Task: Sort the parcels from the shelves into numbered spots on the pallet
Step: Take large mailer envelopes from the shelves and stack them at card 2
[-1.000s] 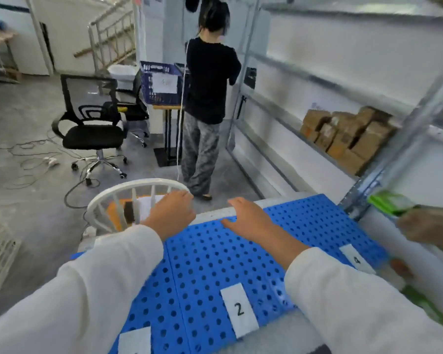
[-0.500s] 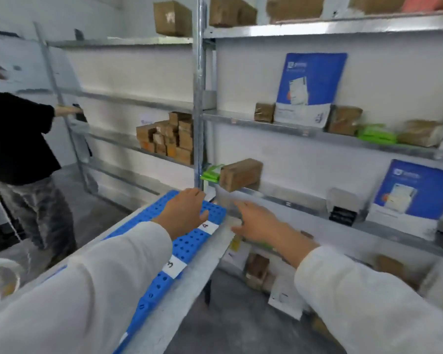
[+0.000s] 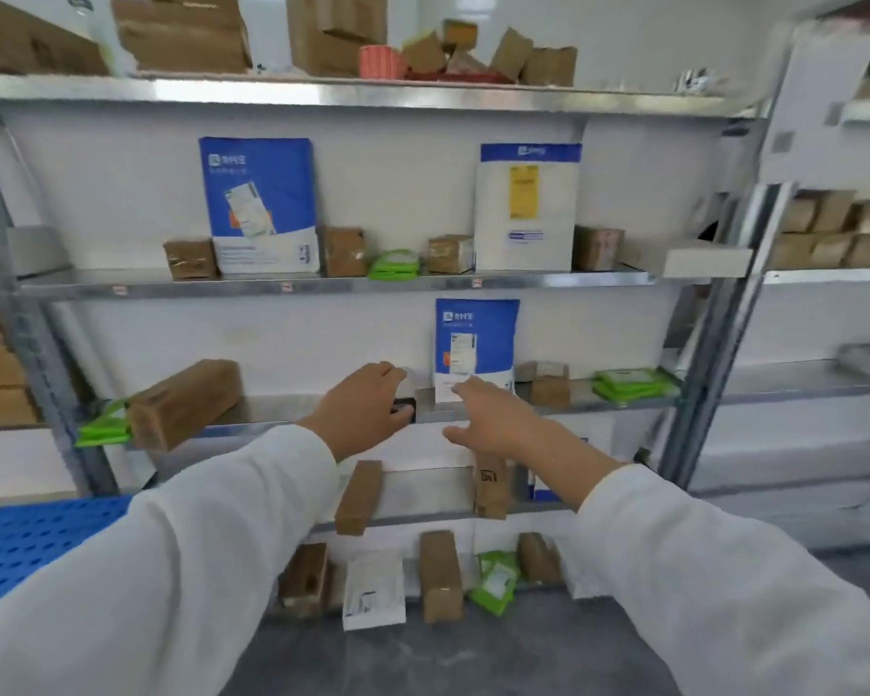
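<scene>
Landmark: blue-and-white mailer (image 3: pixel 474 344), upright against the back wall on a metal shelf (image 3: pixel 272 409).

My left hand (image 3: pixel 365 411): just left of the mailer, fingers and thumb apart on either side of a small white-and-black box (image 3: pixel 406 407); whether it touches the box I cannot tell.
My right hand (image 3: pixel 496 419): in front of the mailer's lower edge, fingers spread and straight, holding nothing; contact with the mailer not clear.
Long brown carton (image 3: pixel 182 404): well left of the mailer, same shelf, lying at an angle; green packet (image 3: pixel 102 425) just beyond its left end.
Small brown box (image 3: pixel 551 381): just right of the mailer; stack of green packets (image 3: pixel 634 384) further right.
Blue pallet (image 3: pixel 31 535): well below and left of the mailer; its number labels not in view.
More brown cartons and mailers: on the shelves above and below the mailer; blurred.
</scene>
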Motion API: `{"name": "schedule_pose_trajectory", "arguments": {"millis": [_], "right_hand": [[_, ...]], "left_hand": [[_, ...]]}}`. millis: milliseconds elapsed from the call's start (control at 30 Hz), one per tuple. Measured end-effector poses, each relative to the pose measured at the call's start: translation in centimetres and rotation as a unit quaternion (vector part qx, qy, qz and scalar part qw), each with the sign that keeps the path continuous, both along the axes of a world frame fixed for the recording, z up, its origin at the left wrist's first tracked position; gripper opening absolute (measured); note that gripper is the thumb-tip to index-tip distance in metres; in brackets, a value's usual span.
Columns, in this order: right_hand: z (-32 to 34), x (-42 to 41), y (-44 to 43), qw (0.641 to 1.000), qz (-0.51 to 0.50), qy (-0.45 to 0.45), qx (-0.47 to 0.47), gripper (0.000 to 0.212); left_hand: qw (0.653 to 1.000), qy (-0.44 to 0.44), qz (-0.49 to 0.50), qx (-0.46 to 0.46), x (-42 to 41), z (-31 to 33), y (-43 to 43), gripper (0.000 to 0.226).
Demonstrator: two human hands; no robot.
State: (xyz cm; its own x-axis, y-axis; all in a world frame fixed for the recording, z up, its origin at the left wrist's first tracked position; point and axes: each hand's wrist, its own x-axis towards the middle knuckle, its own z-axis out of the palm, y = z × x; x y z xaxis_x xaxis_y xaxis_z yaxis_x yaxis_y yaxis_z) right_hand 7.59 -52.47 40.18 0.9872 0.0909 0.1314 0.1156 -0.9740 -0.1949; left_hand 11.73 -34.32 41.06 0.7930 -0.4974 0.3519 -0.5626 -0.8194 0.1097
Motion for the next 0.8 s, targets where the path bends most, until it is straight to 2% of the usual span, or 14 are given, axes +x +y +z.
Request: {"name": "schedule_pose_trajectory", "arguments": {"millis": [133, 433, 800], "right_hand": [[0.2, -1.3, -4.5, 0.998, -0.057, -0.008, -0.005, 0.063], [1.4, -1.7, -11.3, 0.992, -0.124, -0.007, 0.002, 0.06], [1.0, 4.2, -16.3, 0.99, -0.141, 0.016, -0.012, 0.07]], "left_hand": [[0.998, 0.001, -0.058, -0.003, 0.4, 0.3, -5.3, 0.044], [0.991, -0.002, -0.133, -0.002, 3.0, 0.8, -12.7, 0.049], [0.99, 0.036, -0.136, -0.007, 9.7, -0.8, -17.0, 0.046]]}}
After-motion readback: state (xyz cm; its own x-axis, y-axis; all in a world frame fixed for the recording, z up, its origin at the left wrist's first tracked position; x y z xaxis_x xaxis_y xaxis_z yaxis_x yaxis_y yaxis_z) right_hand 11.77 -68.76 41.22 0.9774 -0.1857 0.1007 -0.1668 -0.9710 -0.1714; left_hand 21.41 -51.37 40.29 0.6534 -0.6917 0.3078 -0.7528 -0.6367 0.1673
